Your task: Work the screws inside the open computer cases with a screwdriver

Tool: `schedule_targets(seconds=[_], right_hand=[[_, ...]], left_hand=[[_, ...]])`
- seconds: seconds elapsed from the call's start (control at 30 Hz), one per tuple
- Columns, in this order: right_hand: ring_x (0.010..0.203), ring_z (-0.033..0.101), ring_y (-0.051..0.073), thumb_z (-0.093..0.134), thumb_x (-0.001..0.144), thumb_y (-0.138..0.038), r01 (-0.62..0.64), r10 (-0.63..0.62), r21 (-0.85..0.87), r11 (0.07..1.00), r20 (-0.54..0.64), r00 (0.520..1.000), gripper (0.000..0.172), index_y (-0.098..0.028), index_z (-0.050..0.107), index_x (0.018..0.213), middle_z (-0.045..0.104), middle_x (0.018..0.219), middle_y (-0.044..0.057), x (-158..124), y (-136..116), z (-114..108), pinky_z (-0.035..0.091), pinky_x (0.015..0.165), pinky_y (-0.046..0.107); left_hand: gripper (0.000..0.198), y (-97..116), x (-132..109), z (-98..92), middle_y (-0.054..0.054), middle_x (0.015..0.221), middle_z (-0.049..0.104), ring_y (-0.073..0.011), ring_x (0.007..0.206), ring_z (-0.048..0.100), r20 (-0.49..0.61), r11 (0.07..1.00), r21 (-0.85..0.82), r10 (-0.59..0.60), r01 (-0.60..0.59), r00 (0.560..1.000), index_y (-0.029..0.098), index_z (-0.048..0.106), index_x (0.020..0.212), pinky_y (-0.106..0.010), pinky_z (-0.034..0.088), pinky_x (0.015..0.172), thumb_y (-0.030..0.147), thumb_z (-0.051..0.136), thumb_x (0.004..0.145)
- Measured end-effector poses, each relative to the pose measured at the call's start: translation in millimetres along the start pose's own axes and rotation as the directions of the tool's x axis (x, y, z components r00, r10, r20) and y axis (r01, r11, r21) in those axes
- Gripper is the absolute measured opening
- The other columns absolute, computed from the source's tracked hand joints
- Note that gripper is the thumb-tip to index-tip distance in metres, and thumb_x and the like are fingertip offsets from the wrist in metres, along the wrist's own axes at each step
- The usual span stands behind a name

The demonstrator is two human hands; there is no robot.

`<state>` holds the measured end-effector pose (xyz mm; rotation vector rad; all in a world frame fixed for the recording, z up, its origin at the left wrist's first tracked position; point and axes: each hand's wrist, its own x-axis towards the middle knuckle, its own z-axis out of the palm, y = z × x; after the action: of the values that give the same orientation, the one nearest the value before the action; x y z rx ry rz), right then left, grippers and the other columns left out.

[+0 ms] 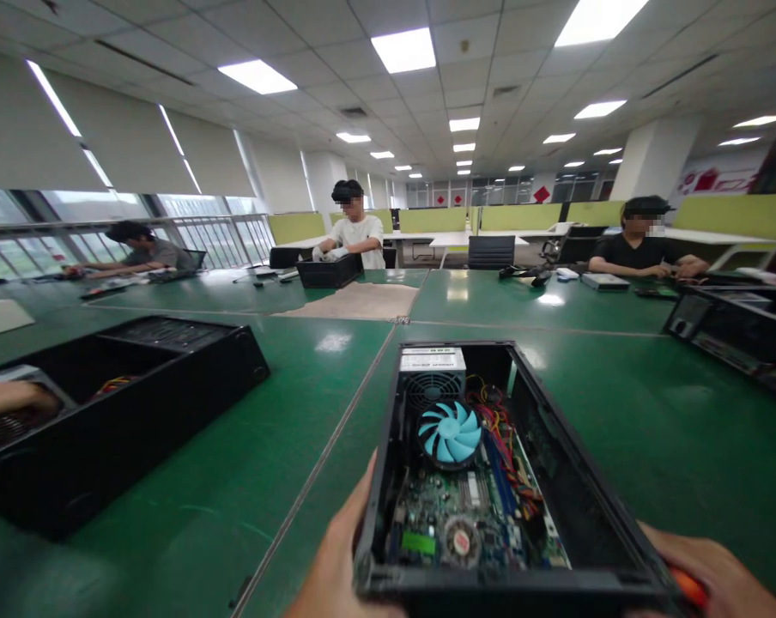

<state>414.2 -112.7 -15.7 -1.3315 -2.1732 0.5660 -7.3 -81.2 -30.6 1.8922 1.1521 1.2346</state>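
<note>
An open black computer case (574, 481) lies on the green table in front of me, showing a blue cooling fan (451, 433), a power supply (432, 365), coloured wires and a green board. My left hand (340, 558) presses against the case's near left corner, fingers wrapped on its wall. My right hand (716, 579) rests at the near right corner, closed round something with an orange-red end (689, 587) that I cannot name.
A second open black case (124, 403) lies to the left, with another person's arm (11, 396) at it. A third case (736, 330) sits at the right. Three people work at the far tables, with a black box (329, 272) and a brown mat (362, 302).
</note>
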Motion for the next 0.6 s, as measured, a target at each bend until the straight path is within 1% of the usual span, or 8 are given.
schedule_targets(seconds=[0.03,0.1,0.13,0.17,0.2,0.27,0.4,0.6], right_hand=[[0.102,0.070,0.031,0.062,0.085,-0.051,-0.041,0.041,-0.011,0.999,-0.008,0.999,0.049,-0.038,0.060,0.131,0.073,0.115,0.003,16,-1,-2,0.058,0.084,0.039],[0.114,0.063,0.031,0.055,0.090,-0.053,-0.149,0.148,-0.059,0.987,-0.027,0.989,0.058,-0.022,0.054,0.139,0.067,0.126,0.009,49,-3,-4,0.052,0.095,0.039],[0.112,0.064,0.032,0.053,0.090,-0.054,-0.264,0.247,-0.139,0.954,-0.130,0.960,0.066,-0.016,0.047,0.144,0.068,0.123,0.013,64,-2,-1,0.052,0.093,0.040],[0.106,0.067,0.034,0.051,0.091,-0.056,-0.440,0.383,-0.245,0.864,-0.249,0.890,0.073,-0.013,0.037,0.149,0.071,0.114,0.016,76,0,5,0.053,0.087,0.043],[0.098,0.069,0.035,0.045,0.094,-0.056,-0.526,0.447,-0.330,0.784,-0.288,0.847,0.076,-0.010,0.028,0.152,0.073,0.107,0.017,85,2,15,0.053,0.082,0.045],[0.089,0.071,0.036,0.039,0.097,-0.048,-0.560,0.484,-0.392,0.730,-0.282,0.828,0.067,-0.007,0.030,0.150,0.073,0.101,0.019,92,8,39,0.052,0.077,0.046],[0.096,0.070,0.032,0.039,0.098,-0.038,-0.461,0.444,-0.427,0.778,-0.145,0.884,0.047,-0.013,0.056,0.133,0.071,0.113,0.017,91,18,75,0.050,0.080,0.042],[0.102,0.068,0.032,0.040,0.097,-0.045,-0.435,0.439,-0.423,0.795,-0.095,0.894,0.053,-0.013,0.054,0.137,0.073,0.108,0.016,91,31,70,0.049,0.084,0.041]], left_hand=[[0.129,-2,21,1.8,-0.018,0.139,0.053,-0.0422,0.126,0.052,0.037,1.000,-0.021,-0.009,0.010,0.999,0.018,0.035,0.150,-0.053,0.047,0.102,0.087,0.070,0.046],[0.128,-16,66,11.3,-0.017,0.142,0.051,-0.0397,0.129,0.049,-0.015,0.997,0.057,-0.055,0.056,0.998,0.016,0.040,0.146,-0.047,0.043,0.108,0.085,0.073,0.042],[0.120,-25,86,18.6,-0.017,0.147,0.045,-0.0371,0.134,0.044,-0.076,0.993,0.093,-0.072,0.079,0.995,0.017,0.035,0.148,-0.045,0.036,0.113,0.078,0.074,0.053],[0.107,-36,102,26.9,-0.017,0.151,0.038,-0.0343,0.137,0.040,-0.148,0.985,0.130,-0.097,0.117,0.984,0.017,0.027,0.150,-0.045,0.031,0.116,0.070,0.070,0.068],[0.097,-46,112,35.2,-0.019,0.153,0.033,-0.0344,0.137,0.040,-0.192,0.973,0.167,-0.128,0.161,0.973,0.015,0.023,0.151,-0.048,0.031,0.115,0.062,0.065,0.078],[0.084,-62,117,48.2,-0.022,0.151,0.033,-0.0373,0.135,0.041,-0.195,0.948,0.247,-0.154,0.200,0.969,0.011,0.029,0.148,-0.053,0.031,0.113,0.045,0.066,0.080],[0.074,-75,103,53.5,-0.014,0.143,0.047,-0.0334,0.132,0.046,-0.058,0.923,0.368,-0.099,0.113,0.993,0.016,0.044,0.140,-0.047,0.033,0.114,0.029,0.072,0.072],[0.073,-75,102,49.6,-0.012,0.142,0.049,-0.0297,0.132,0.046,-0.017,0.906,0.417,-0.068,0.069,0.998,0.019,0.041,0.142,-0.045,0.033,0.114,0.029,0.069,0.076]])
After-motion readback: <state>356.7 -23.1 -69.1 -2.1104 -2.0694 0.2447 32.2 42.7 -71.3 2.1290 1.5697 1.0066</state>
